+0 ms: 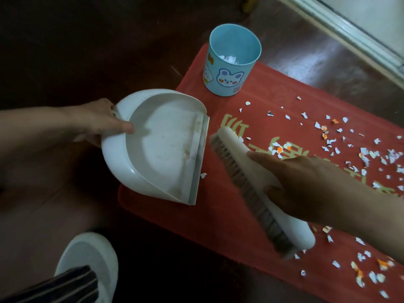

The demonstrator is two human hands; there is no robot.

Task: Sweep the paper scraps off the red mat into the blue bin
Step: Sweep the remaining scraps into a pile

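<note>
Paper scraps (364,153), strewn on red mat (273,88): likely featherlight, best brushed, not pinched; right hand (306,184) fingers clamped on brush (244,162), left hand (98,121) on dustpan (166,145).

Left hand (96,121) grips the dustpan (166,149), right hand (306,182) grips the brush (235,147)

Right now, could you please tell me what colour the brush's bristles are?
The bristles are greyish-brown, on a cream-white brush; the head view shows them best.

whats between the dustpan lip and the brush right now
In the head view, a narrow strip of red mat separates the dustpan from the brush, bare except for one white paper scrap by the lip.
</note>
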